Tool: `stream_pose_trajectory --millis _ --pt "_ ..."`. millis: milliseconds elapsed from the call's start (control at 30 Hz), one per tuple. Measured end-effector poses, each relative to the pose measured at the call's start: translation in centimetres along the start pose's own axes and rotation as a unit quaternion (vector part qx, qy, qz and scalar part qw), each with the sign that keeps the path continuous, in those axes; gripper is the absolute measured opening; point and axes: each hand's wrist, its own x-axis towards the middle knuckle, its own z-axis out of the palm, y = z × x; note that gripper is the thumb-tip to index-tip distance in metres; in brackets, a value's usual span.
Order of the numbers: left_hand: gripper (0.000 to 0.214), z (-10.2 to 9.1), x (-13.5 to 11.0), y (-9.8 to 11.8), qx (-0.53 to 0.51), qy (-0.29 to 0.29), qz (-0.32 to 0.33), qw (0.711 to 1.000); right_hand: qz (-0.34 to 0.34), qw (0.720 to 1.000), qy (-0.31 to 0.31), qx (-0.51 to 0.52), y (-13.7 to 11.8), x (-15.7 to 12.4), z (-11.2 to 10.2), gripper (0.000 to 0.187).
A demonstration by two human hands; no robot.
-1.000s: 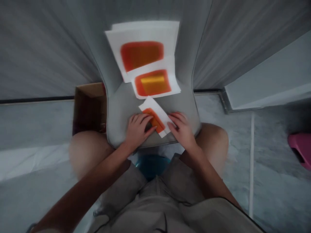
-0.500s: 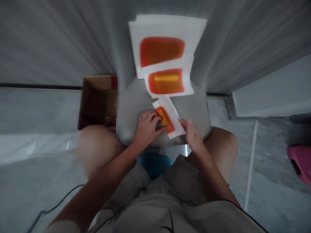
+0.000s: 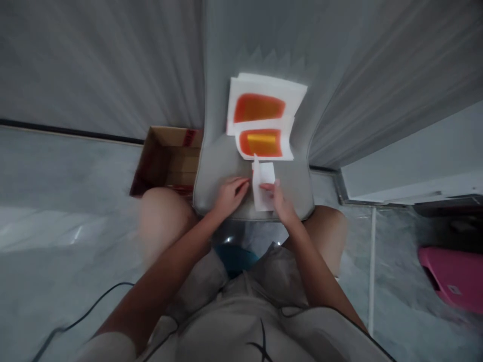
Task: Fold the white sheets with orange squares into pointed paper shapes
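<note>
A small folded white paper (image 3: 264, 200) stands half-open near the front of the grey chair seat, its flap raised on the left. My right hand (image 3: 284, 203) grips it from the right, with the index finger reaching into the fold. Just left of the paper, my left hand (image 3: 229, 197) has its thumb and fingertips drawn together; anything between them is too blurred to make out. The paper's orange side is nearly hidden. Behind it lies a white sheet with an orange shape and a yellow strip (image 3: 263, 138). A larger white sheet with an orange shape (image 3: 258, 105) leans against the backrest.
The grey chair (image 3: 219, 166) stands between my knees. An open cardboard box (image 3: 160, 138) is on the floor to its left. Something blue (image 3: 236, 259) is below the seat. A pink plastic item (image 3: 456, 276) lies at right, and a dark cable (image 3: 94, 306) at lower left.
The small paper has been turned upright and folded, so its orange patch no longer faces me. My left hand has come off it to the left. The view has shifted.
</note>
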Motion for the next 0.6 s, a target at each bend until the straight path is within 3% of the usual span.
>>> stream_pose_trajectory --millis 100,167,367,533,600 --pt "0.048 -0.7 0.0 0.0 -0.077 0.011 -0.076 0.994 -0.046 0.999 -0.01 -0.025 -1.1 -0.8 1.2 0.088" --pt "0.05 -1.0 -0.1 0.0 -0.101 0.003 -0.089 0.991 -0.08 0.995 -0.029 -0.05 -1.7 -1.2 1.9 0.085" --pt "0.07 -1.3 -1.1 -1.3 0.033 0.049 -0.081 0.995 -0.178 0.973 -0.049 -0.138 -2.0 -2.0 3.2 0.072" --pt "0.047 -1.2 -1.3 -2.2 0.109 0.013 -0.028 0.994 -0.217 0.956 -0.056 -0.188 -1.1 -2.1 3.7 0.061" --pt "0.041 -1.1 -1.3 -2.1 0.114 0.025 -0.012 0.993 -0.22 0.956 -0.041 -0.189 -0.6 -2.0 4.0 0.053"
